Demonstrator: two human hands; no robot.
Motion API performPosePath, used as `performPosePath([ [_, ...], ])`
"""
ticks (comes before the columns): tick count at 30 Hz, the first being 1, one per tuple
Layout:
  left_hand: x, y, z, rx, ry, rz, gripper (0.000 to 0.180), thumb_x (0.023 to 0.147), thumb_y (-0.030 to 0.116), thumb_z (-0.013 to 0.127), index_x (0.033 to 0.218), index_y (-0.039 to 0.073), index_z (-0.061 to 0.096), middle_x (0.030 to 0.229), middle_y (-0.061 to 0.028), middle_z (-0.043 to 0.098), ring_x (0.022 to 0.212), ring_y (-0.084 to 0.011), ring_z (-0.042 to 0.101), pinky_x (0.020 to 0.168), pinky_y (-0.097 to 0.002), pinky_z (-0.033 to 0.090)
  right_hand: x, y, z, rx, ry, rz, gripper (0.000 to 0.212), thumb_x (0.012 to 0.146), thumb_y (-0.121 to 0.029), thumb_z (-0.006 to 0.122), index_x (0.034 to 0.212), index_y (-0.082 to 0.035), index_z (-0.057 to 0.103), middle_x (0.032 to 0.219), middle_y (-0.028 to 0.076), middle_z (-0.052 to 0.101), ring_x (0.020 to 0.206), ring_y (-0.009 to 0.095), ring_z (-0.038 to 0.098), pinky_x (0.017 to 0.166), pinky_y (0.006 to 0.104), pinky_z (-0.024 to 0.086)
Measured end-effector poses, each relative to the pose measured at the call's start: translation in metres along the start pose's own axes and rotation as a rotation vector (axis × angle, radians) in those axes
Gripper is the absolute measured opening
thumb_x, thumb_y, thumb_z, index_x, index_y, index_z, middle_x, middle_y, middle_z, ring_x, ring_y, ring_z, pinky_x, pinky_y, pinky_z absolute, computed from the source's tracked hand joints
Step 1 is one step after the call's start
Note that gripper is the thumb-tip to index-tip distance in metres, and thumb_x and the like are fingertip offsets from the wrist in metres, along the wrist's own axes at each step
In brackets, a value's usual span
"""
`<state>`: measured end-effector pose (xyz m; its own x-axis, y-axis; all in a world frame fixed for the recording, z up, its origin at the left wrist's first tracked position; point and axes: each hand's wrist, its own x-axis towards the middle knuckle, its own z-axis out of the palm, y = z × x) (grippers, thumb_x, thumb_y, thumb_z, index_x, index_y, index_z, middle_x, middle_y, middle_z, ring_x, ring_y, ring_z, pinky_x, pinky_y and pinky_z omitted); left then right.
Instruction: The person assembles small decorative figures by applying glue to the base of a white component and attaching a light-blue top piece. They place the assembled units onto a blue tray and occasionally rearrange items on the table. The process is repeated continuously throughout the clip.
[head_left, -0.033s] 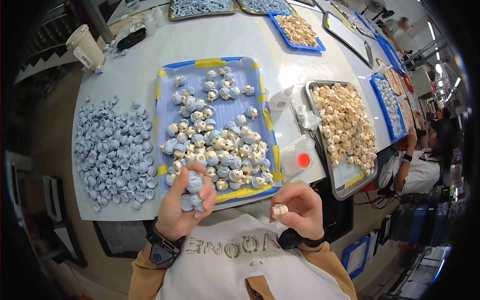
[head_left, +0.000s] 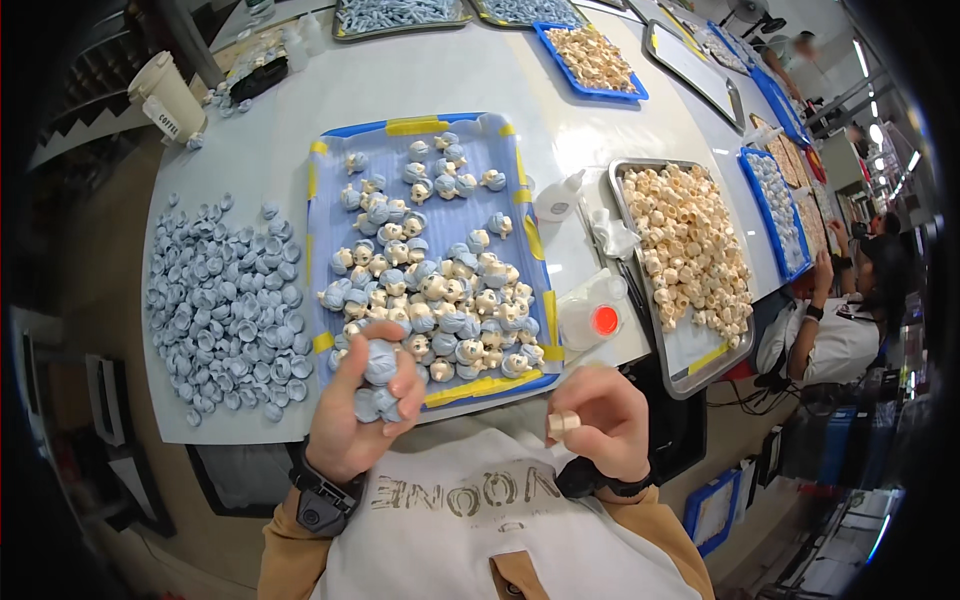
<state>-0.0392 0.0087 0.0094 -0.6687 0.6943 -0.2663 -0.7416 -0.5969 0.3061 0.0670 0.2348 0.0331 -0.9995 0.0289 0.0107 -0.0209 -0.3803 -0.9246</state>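
Pale-blue shells (head_left: pixel 381 363) are sitting left of bottom centre in the head view, where our left hand (head_left: pixel 338 430) is gripping them in curled fingers, while our right hand (head_left: pixel 612 432), right of bottom centre, is pinching a small cream piece (head_left: pixel 563 423) between thumb and fingers. We are probably risking a dropped shell among the little heads (head_left: pixel 433 288) in the blue tray (head_left: pixel 332 172) at mid-frame, since one palm is bunching several together, and a weak pinch could be costing us the cream piece. Our shells are looking rounded, matte and faintly grooved.
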Motion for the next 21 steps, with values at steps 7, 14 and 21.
performPosePath([
  [7, -0.013, 0.026, -0.019, 0.067, 0.162, 0.156, 0.036, 0.096, 0.038, 0.037, 0.116, 0.009, 0.048, 0.070, -0.0041, 0.045, 0.052, -0.0133, 0.045, 0.039, -0.0223, 0.033, -0.006, -0.002, -0.025, -0.130, 0.222, -0.165, 0.021, 0.077, 0.000, 0.063, 0.096, 0.007, 0.057, 0.089, 0.012, 0.055, 0.078, 0.017, 0.056, 0.064, 0.0268, 0.050],
  [14, -0.034, 0.091, -0.047, 0.577, 0.388, 0.520, 0.034, 0.097, 0.031, 0.037, 0.121, 0.009, 0.047, 0.073, -0.0018, 0.044, 0.053, -0.0057, 0.042, 0.035, -0.0170, 0.026, -0.010, -0.012, -0.039, -0.227, 0.424, -0.204, 0.022, 0.078, 0.004, 0.059, 0.100, 0.006, 0.054, 0.095, 0.012, 0.053, 0.081, 0.016, 0.056, 0.073, 0.0275, 0.049],
  [21, -0.046, 0.141, -0.031, 1.309, 1.044, 0.759, 0.033, 0.094, 0.033, 0.047, 0.115, 0.009, 0.057, 0.076, 0.0038, 0.049, 0.059, -0.0016, 0.045, 0.045, -0.0151, 0.028, -0.003, -0.013, -0.053, -0.586, 0.524, -0.212, 0.022, 0.077, 0.007, 0.061, 0.099, 0.004, 0.057, 0.098, 0.008, 0.051, 0.084, 0.011, 0.054, 0.072, 0.0213, 0.045],
])
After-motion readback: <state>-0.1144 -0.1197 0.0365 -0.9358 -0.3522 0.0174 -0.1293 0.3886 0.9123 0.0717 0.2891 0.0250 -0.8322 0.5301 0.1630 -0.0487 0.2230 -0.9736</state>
